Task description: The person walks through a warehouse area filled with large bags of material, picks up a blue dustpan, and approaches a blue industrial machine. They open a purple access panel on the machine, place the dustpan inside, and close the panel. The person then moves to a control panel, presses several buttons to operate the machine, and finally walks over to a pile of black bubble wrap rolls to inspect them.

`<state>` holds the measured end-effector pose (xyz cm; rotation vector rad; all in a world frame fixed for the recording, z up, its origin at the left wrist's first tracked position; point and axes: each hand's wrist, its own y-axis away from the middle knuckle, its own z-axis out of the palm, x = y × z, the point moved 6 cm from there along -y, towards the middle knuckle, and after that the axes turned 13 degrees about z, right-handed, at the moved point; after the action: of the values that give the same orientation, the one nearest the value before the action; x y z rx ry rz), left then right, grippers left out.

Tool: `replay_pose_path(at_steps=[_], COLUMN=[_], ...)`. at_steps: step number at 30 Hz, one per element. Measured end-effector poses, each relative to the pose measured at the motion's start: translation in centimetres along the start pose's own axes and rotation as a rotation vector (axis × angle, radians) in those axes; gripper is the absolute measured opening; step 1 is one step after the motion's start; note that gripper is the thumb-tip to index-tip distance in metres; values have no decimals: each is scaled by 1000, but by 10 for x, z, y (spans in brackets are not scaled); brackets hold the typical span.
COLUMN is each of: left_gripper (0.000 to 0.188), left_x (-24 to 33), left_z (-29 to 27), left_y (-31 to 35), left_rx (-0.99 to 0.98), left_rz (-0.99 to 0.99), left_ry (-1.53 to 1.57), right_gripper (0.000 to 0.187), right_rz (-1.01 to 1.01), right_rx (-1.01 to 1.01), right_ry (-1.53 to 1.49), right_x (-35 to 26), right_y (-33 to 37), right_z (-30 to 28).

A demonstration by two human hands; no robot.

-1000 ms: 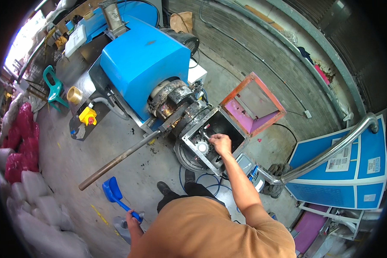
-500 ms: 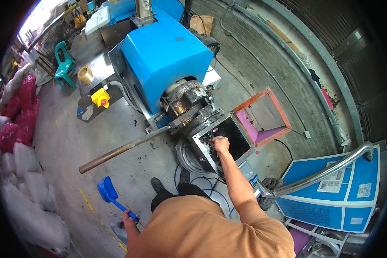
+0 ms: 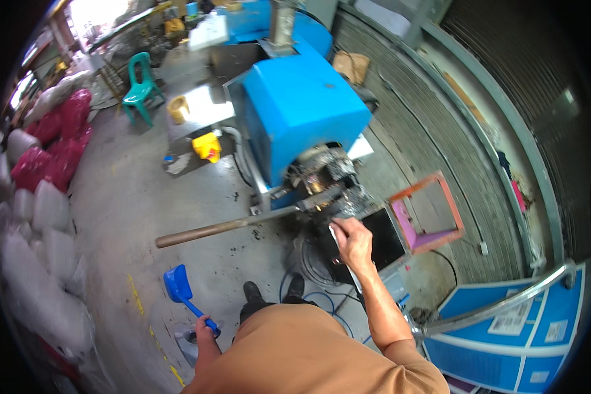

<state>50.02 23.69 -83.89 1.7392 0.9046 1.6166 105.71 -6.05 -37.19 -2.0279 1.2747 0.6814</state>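
My left hand point(image 3: 206, 329) is closed round the handle of a blue plastic scoop point(image 3: 178, 284), whose pan hangs out over the floor. My right hand point(image 3: 354, 244) is above the near-left rim of an open dark metal box point(image 3: 389, 238) on the machine. Its fingers are pinched together; what they hold, if anything, is too small and blurred to make out. An orange-rimmed frame with purple inner walls point(image 3: 458, 217) stands swung out from the box. Behind the box are dirty metal clamp parts point(image 3: 322, 172) with a long steel bar point(image 3: 226, 227) reaching left.
The blue machine housing point(image 3: 305, 105) rises ahead. A yellow switch box point(image 3: 207, 147) and a tape roll point(image 3: 178, 109) are at its left, near a green chair point(image 3: 142, 92). Wrapped bundles point(image 3: 51, 210) line the left. A blue cabinet point(image 3: 486, 341) with a metal pipe point(image 3: 505, 306) stands right.
My right hand has come up out of the metal box to above its rim. The head view has shifted, so the scene sits farther right. My left hand keeps hold of the scoop.
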Motion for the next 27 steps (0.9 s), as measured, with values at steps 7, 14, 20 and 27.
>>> replay_pose_path(at_steps=[7,14,20,27], left_gripper=[23,15,26,35], left_x=[7,24,16,-37], left_z=[-11,-16,-78,-88], left_y=[4,46,43,-37], left_rx=[-153,-135,-211,-280], left_rz=[228,362,817,-249], left_ry=[-71,-14,-394,28], right_gripper=[27,27,48,37], right_rz=[-865,-583,-244,146], right_rx=[-277,116,194,508], right_ry=[-178,45,-51,296], right_x=[-220,-261,-214,38], right_y=[22,-224,-258,-202], right_z=[90,191,144,-47])
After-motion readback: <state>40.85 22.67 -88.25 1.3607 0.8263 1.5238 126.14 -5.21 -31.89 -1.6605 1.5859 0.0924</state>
